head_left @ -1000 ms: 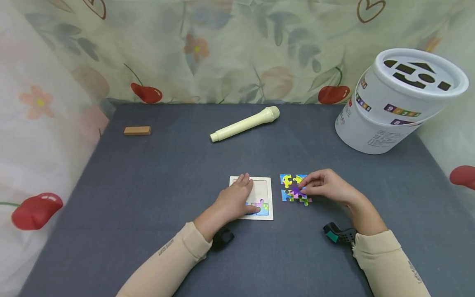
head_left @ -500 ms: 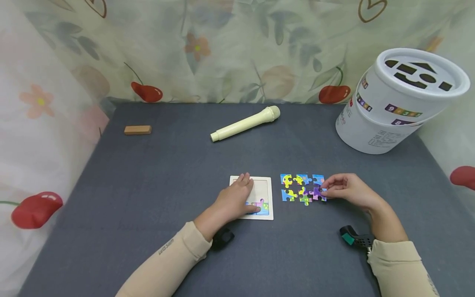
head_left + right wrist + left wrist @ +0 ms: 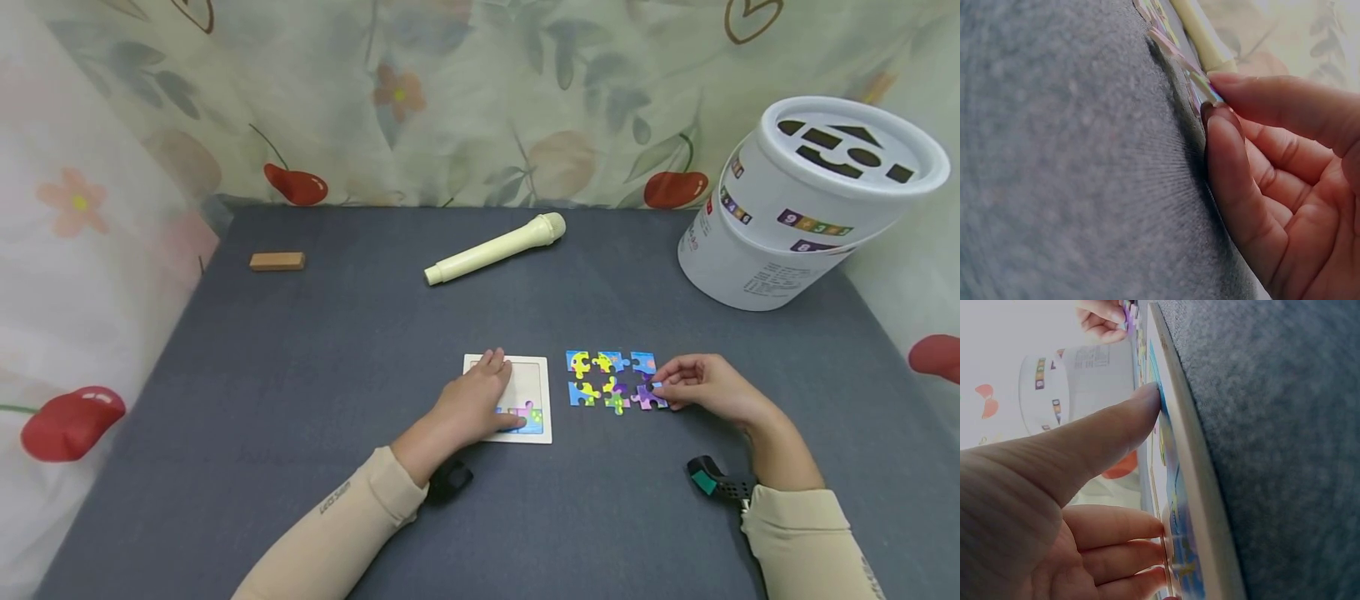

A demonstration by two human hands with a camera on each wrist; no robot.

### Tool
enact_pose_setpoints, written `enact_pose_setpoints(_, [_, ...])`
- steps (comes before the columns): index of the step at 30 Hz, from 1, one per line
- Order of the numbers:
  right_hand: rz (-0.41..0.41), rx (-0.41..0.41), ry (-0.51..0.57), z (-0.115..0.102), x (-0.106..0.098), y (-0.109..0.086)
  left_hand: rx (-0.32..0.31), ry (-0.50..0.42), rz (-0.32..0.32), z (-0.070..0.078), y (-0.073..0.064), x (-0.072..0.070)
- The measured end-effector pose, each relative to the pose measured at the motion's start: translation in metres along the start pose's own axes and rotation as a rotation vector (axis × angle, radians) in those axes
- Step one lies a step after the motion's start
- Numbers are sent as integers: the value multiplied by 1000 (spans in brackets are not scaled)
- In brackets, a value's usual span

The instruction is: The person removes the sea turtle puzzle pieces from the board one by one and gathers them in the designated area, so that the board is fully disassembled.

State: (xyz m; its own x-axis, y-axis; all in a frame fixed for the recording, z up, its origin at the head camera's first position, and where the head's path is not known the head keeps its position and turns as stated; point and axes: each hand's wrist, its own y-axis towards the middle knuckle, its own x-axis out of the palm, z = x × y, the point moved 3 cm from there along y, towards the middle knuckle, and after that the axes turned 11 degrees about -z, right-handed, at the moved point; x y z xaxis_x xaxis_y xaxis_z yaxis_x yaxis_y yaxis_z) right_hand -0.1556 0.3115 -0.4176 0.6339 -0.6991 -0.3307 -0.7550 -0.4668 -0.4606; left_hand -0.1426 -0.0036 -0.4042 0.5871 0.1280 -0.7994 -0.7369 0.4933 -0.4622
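My left hand (image 3: 467, 406) lies with its fingers extended across a square wooden puzzle tray (image 3: 546, 383). Its thumb presses on the jigsaw pieces (image 3: 534, 419) set along the tray's near edge, and the left wrist view shows the thumb tip right at the tray's rim. To the right of the tray, my right hand (image 3: 708, 387) pinches a thin puzzle piece (image 3: 1205, 87) between thumb and forefinger. That piece is close over a purple puzzle piece (image 3: 645, 397), partly hidden by the fingertips. Several loose pieces, among them a yellow and blue one (image 3: 578, 363), lie in two rows beside it.
A cream toy microphone (image 3: 495, 250) lies farther back on the dark table. At the far left sits a small wooden block (image 3: 277, 262). A large white bucket (image 3: 787, 225) with shape holes in its lid stands at the back right, before a patterned curtain (image 3: 480, 108).
My right hand has moved right from over the loose pieces with a piece between its fingertips, uncovering more of them, then shifted slightly. My left hand has stayed on the tray.
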Motion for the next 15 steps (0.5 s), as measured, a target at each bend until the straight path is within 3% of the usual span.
enact_pose_setpoints(15, [8, 16, -39, -4, 3, 0, -5, 7, -1, 0, 0, 0])
